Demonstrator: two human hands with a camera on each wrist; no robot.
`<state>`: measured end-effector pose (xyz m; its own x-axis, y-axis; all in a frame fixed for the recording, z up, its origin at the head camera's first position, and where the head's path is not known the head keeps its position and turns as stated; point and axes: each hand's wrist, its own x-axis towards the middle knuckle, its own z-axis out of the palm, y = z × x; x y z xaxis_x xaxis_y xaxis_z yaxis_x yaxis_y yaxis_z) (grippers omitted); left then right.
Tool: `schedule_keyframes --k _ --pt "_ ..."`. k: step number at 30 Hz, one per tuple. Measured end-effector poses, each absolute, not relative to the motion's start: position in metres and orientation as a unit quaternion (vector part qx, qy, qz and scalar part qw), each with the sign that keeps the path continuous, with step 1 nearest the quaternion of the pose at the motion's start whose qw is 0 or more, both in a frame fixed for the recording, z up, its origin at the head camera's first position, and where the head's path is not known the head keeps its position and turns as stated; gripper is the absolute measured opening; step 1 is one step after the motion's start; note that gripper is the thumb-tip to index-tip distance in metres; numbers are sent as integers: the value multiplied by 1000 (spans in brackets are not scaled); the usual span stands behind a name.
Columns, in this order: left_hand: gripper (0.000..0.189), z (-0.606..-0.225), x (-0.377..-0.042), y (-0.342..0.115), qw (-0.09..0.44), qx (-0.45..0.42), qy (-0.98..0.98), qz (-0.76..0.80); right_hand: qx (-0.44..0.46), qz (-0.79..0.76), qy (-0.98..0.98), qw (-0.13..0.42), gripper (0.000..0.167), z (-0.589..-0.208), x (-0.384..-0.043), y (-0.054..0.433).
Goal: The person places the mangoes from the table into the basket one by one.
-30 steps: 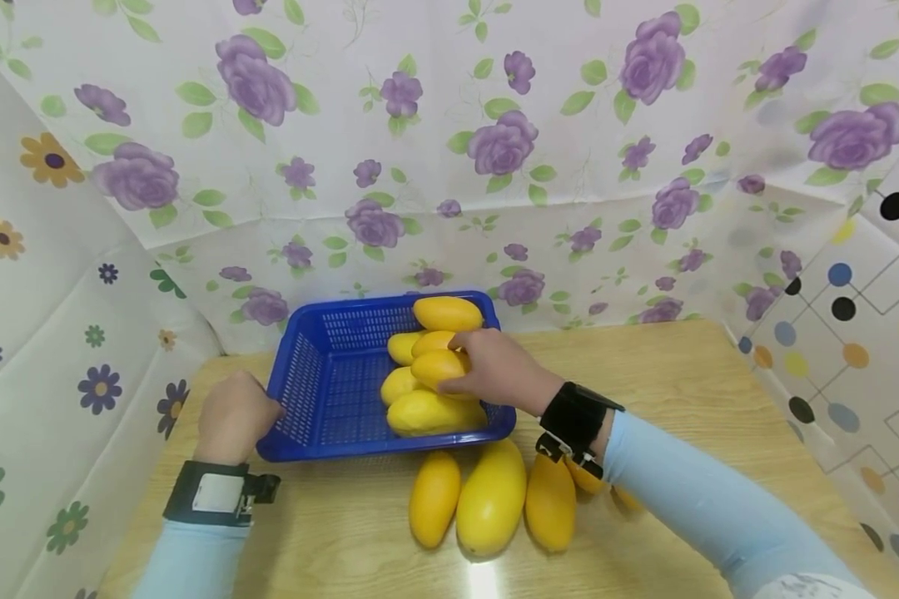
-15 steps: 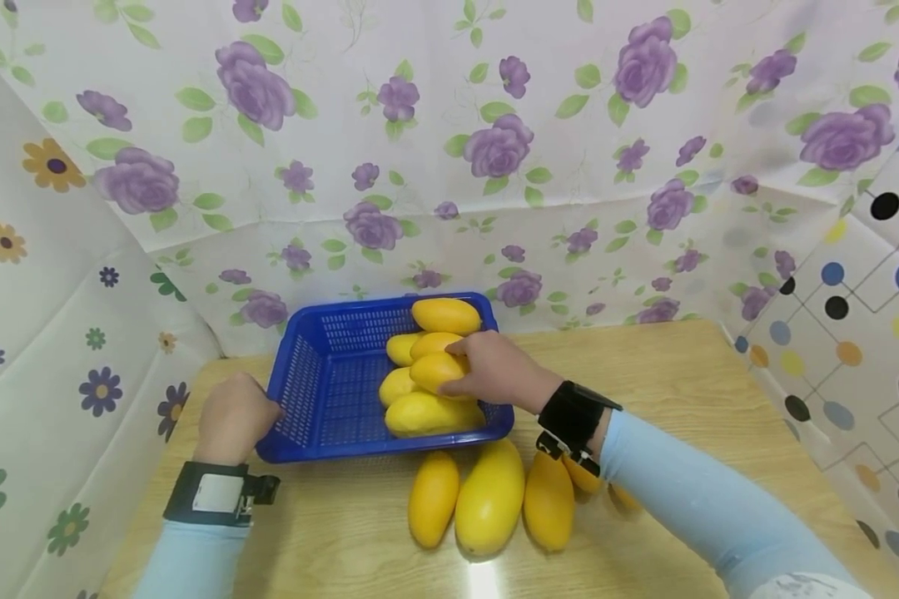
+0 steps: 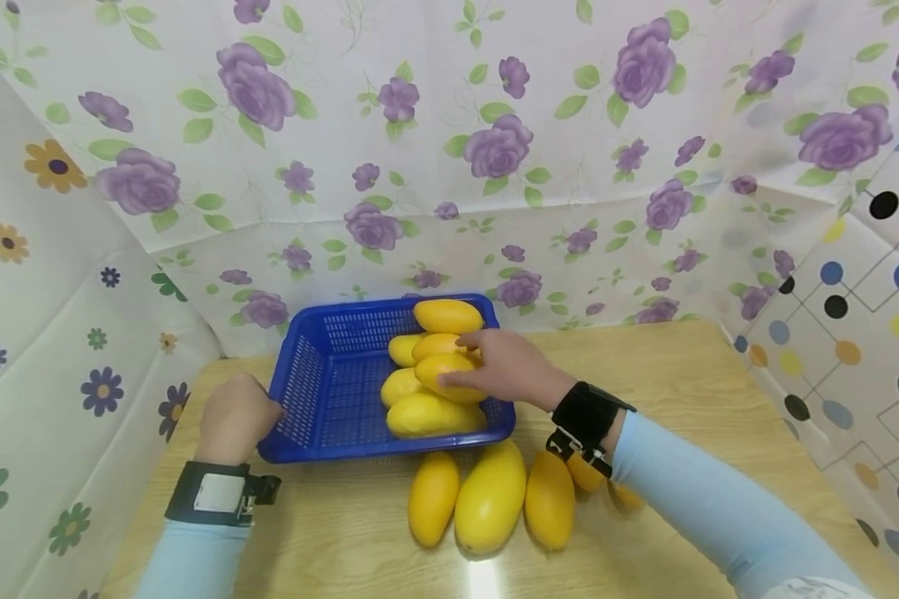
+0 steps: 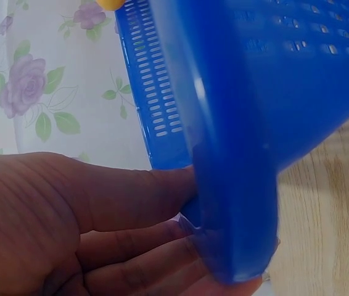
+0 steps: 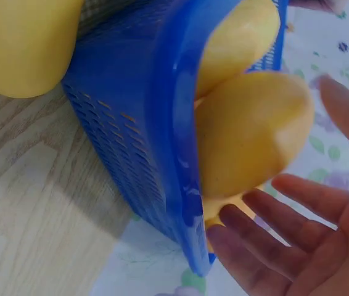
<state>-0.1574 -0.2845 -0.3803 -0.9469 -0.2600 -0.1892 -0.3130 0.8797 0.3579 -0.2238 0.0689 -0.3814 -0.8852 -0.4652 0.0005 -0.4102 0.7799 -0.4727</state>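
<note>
A blue plastic basket [image 3: 345, 403] with slotted sides stands on the table, several yellow mangoes piled in its right half. My left hand [image 3: 235, 416] holds the left rim. In the left wrist view the thumb of the left hand [image 4: 100, 203] is on the inner side of the rim [image 4: 236, 185], fingers beneath it. At the pile, my right hand [image 3: 520, 366] is beside the top mango [image 3: 444, 370]. The right wrist view has the fingers of the right hand [image 5: 304, 240] spread, with a gap between them and that mango [image 5: 254, 129].
In front of the basket several more mangoes lie on the wooden table [image 3: 330, 532], among them a large yellow one [image 3: 490, 499] and an orange-yellow one [image 3: 433, 499]. The right forearm partly covers others. A flowered sheet [image 3: 434, 150] hangs behind the basket.
My right hand has loosened from the top mango and shifted slightly to the right, so more of that mango shows. The left hand and basket have stayed put.
</note>
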Motion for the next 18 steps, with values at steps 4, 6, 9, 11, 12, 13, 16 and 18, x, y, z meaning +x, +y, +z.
schedule_keyframes --k 4,6,9,11,12,13,16,18 --pt "17 -378 -157 -283 70 -149 967 197 -184 -304 934 37 69 -376 -234 84" --pt "17 -377 -157 -283 69 -149 967 196 -156 -332 930 37 64 -374 -240 92" --pt "17 -376 -156 -282 69 -149 967 195 -124 -344 929 59 61 -372 -248 103" --pt "17 -376 -155 -282 70 -150 967 195 -98 -354 925 93 64 -372 -252 107" --pt "17 -376 -156 -283 71 -150 967 196 -86 -358 923 111 65 -373 -253 109" --pt "17 -376 -156 -283 71 -149 967 195 -73 -361 921 130 65 -374 -254 111" --pt "17 -378 -156 -283 70 -148 967 196 -44 -382 908 169 67 -379 -255 112" --pt "17 -380 -156 -284 70 -147 967 196 -40 -393 901 177 61 -383 -255 112"
